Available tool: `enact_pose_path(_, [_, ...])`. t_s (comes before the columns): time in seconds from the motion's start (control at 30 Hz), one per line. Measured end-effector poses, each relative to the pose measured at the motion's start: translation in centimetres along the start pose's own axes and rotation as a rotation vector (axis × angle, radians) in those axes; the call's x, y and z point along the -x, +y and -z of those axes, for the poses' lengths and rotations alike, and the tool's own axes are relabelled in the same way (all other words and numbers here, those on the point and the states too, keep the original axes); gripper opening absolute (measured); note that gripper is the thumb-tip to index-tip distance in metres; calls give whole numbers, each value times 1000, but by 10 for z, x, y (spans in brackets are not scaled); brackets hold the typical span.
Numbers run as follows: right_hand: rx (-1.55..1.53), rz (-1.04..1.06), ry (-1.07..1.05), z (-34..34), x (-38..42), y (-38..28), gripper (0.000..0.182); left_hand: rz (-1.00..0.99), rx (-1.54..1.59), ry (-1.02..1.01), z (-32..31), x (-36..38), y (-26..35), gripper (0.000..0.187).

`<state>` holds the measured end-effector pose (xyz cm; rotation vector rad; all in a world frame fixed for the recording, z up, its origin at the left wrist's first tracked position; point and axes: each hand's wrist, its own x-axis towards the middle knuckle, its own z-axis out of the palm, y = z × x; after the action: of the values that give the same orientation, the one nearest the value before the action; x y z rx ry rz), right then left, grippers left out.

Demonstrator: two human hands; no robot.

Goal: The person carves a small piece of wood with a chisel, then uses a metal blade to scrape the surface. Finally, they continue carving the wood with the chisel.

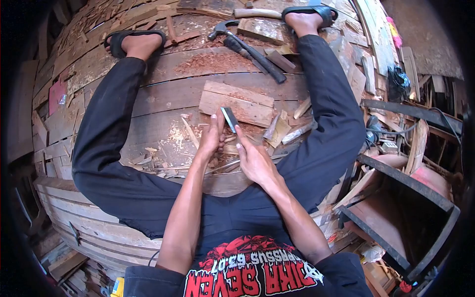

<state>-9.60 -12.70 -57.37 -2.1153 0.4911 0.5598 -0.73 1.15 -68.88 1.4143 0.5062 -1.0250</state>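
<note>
A flat dark metal blade with a bright edge (229,119) stands between my two hands. My right hand (255,158) has its fingers pressed together at the blade's lower end. My left hand (212,136) is beside the blade on the left, fingers close together; whether they grip anything is hidden. Just beyond the hands a light wooden block (213,96) lies on the plank floor (168,101), with reddish shavings on it. Wood slivers and a yellowish sheet (280,132) lie near my right hand.
A hammer (257,55) and a dark-handled tool (237,46) lie farther forward, near a wood block (261,29) and a pale wooden handle (257,13). My legs spread to both sides. A dark-framed box (401,213) stands at the right, among scrap wood.
</note>
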Motion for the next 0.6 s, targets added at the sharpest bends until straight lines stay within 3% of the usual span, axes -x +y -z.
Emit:
enact_pose_path(0.03, [-7, -17, -15, 1, 0, -2, 56, -22, -28, 5, 0, 0, 0, 65])
enact_pose_path(0.07, [-17, 160, 115, -15, -6, 19, 55, -12, -16, 4, 1, -3, -2, 66])
enact_pose_path(0.17, [-43, 318, 236, -22, -19, 31, 55, 4, -6, -37, 5, -6, -2, 68])
enact_pose_path(0.27, [-24, 172, 94, -8, -9, 21, 54, -41, -71, -21, 4, -5, 3, 68])
enact_pose_path(0.4, [-20, 90, 73, -16, -14, 15, 54, -37, -95, -11, 4, 0, 1, 67])
enact_pose_path(0.47, [-23, 189, 144, -13, -13, 15, 54, 16, -105, -1, 7, 1, 2, 66])
enact_pose_path(0.6, [-65, 49, 34, 2, -10, -6, 52, -41, -92, -5, 5, 1, 2, 69])
